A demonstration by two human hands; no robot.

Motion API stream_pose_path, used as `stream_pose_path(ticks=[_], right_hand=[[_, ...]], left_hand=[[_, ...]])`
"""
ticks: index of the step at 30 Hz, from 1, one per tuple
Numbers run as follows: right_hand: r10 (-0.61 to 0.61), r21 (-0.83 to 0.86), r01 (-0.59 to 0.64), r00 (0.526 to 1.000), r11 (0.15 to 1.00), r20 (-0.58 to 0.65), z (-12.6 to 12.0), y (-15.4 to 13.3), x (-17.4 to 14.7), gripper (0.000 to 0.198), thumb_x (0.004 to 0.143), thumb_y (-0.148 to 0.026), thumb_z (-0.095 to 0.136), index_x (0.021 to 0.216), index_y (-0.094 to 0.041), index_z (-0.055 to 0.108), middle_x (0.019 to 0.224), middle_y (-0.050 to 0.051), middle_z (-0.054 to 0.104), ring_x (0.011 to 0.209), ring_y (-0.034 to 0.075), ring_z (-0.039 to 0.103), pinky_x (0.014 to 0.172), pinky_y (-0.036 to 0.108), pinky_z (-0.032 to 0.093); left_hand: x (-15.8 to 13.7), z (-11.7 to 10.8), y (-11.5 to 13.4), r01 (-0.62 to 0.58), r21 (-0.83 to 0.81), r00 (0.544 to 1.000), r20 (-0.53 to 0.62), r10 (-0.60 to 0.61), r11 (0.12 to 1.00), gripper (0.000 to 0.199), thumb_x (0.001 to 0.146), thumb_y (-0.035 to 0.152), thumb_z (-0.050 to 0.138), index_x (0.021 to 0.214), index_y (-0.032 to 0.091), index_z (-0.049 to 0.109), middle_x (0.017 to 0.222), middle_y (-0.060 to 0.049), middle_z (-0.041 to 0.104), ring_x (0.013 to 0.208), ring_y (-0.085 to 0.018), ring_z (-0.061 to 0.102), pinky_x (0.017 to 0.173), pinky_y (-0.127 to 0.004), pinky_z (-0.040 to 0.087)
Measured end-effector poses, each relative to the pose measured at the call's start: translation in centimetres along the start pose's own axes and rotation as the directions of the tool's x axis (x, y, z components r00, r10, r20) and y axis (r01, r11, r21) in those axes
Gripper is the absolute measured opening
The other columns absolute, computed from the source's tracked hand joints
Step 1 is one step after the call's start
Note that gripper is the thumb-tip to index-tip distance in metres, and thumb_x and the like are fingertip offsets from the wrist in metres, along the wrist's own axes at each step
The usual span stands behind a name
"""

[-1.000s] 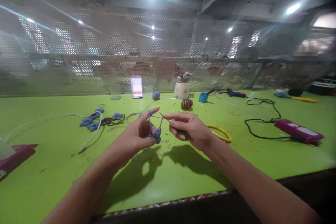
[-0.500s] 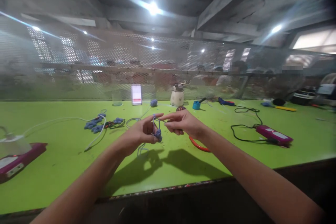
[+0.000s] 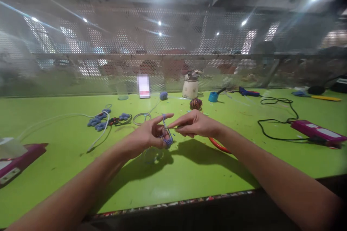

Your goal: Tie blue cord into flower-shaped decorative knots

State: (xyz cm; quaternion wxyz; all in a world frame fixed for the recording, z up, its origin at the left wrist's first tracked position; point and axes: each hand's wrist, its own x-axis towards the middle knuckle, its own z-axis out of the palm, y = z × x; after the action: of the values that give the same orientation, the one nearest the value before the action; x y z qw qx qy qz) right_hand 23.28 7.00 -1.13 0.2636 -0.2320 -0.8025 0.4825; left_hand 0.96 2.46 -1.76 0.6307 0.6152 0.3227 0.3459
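My left hand (image 3: 148, 133) is closed on a small blue-purple crochet piece (image 3: 168, 141), pinched between thumb and fingers. Its index finger points out to the right with a strand of yarn (image 3: 164, 117) looped over it. My right hand (image 3: 196, 124) pinches a thin crochet hook (image 3: 173, 127), mostly hidden by the fingers. The hook's tip meets the yarn just above the piece. Behind the hands lies a ball of blue yarn (image 3: 163, 95), its strand running toward my left hand.
Finished-looking blue crochet pieces (image 3: 99, 120) and a white cable (image 3: 107, 130) lie left. Farther back stand a phone (image 3: 144, 86), a jar-like bottle (image 3: 190, 86) and a blue pot (image 3: 213, 96). Purple power strips (image 3: 317, 131) lie at both sides; a red ring (image 3: 218, 145) is under my right forearm.
The view has tilted down and shifted left. The hook tip has come in closer to my left hand, and yarn now stretches between it and the crochet piece.
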Motion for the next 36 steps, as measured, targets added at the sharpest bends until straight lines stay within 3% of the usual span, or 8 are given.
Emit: stream_pose_path(ticks=[6, 9, 13, 16, 23, 29, 36], right_hand=[[0.026, -0.131, -0.025, 1.000, 0.991, 0.006, 0.8, 0.3, -1.1, 0.033, 0.085, -0.024, 0.064, 0.114, -0.013, 0.074, 0.052, -0.006, 0.044, 0.048, 0.007, 0.034, 0.045, 0.021, 0.028], [0.014, -0.194, -0.016, 1.000, 0.981, -0.012, 0.8, 0.0, -1.8, 0.030, 0.085, -0.022, 0.063, 0.112, -0.015, 0.075, 0.057, -0.003, 0.052, 0.052, 0.008, 0.038, 0.048, 0.022, 0.030], [0.002, -0.305, 0.004, 1.000, 0.952, 0.019, 0.8, -0.4, -2.4, 0.028, 0.086, -0.021, 0.062, 0.110, -0.017, 0.077, 0.071, 0.002, 0.065, 0.059, 0.010, 0.046, 0.053, 0.023, 0.034], [0.006, -0.298, 0.001, 1.000, 0.955, 0.025, 0.9, -0.7, -2.6, 0.028, 0.085, -0.020, 0.062, 0.109, -0.017, 0.077, 0.075, 0.003, 0.068, 0.060, 0.011, 0.048, 0.053, 0.023, 0.036], [0.008, -0.261, -0.006, 1.000, 0.965, 0.006, 0.8, -0.9, -2.8, 0.028, 0.085, -0.019, 0.062, 0.108, -0.017, 0.077, 0.075, 0.003, 0.070, 0.056, 0.009, 0.045, 0.050, 0.022, 0.033], [-0.011, -0.355, 0.035, 0.998, 0.934, 0.070, 0.9, -0.7, -2.6, 0.029, 0.088, -0.021, 0.059, 0.112, -0.018, 0.076, 0.088, 0.006, 0.076, 0.068, 0.014, 0.061, 0.061, 0.025, 0.044], [-0.021, -0.419, 0.043, 0.998, 0.907, 0.057, 1.0, -0.9, -2.6, 0.029, 0.089, -0.019, 0.057, 0.112, -0.018, 0.075, 0.092, 0.006, 0.078, 0.069, 0.014, 0.064, 0.062, 0.026, 0.047]], left_hand=[[-0.7, -0.2, -0.2, 0.086, 0.052, 0.996, -0.033, -0.085, 0.995, 0.091, 0.065, 0.007, 0.076, 0.146, 0.013, 0.038, 0.073, -0.001, 0.068, 0.071, -0.016, 0.059, 0.071, -0.032, 0.042], [-0.8, 0.0, 0.0, 0.093, 0.063, 0.995, -0.025, -0.091, 0.994, 0.084, 0.066, 0.007, 0.075, 0.143, 0.014, 0.043, 0.074, -0.001, 0.070, 0.073, -0.017, 0.061, 0.073, -0.033, 0.044], [-0.7, 0.2, 0.1, 0.101, 0.079, 0.995, -0.031, -0.099, 0.992, 0.060, 0.065, 0.007, 0.075, 0.123, 0.016, 0.063, 0.076, -0.001, 0.071, 0.072, -0.017, 0.063, 0.073, -0.033, 0.046], [-0.8, 0.2, 0.1, 0.096, 0.046, 0.995, -0.034, -0.094, 0.994, 0.046, 0.066, 0.008, 0.074, 0.110, 0.016, 0.070, 0.077, -0.001, 0.072, 0.071, -0.016, 0.064, 0.073, -0.033, 0.048], [-0.8, 0.1, -0.1, 0.081, 0.101, 0.996, -0.051, -0.076, 0.992, 0.047, 0.065, 0.012, 0.076, 0.112, 0.018, 0.070, 0.075, 0.000, 0.069, 0.068, -0.015, 0.062, 0.070, -0.031, 0.047], [-0.9, -0.3, -0.3, 0.072, 0.271, 0.996, -0.064, -0.056, 0.960, 0.044, 0.071, 0.024, 0.075, 0.115, 0.021, 0.071, 0.080, -0.002, 0.069, 0.073, -0.018, 0.063, 0.070, -0.034, 0.048], [-1.2, -0.1, -0.3, 0.078, 0.291, 0.997, -0.026, -0.073, 0.954, 0.066, 0.073, 0.020, 0.070, 0.137, 0.025, 0.055, 0.080, -0.001, 0.063, 0.073, -0.020, 0.063, 0.067, -0.034, 0.049]])
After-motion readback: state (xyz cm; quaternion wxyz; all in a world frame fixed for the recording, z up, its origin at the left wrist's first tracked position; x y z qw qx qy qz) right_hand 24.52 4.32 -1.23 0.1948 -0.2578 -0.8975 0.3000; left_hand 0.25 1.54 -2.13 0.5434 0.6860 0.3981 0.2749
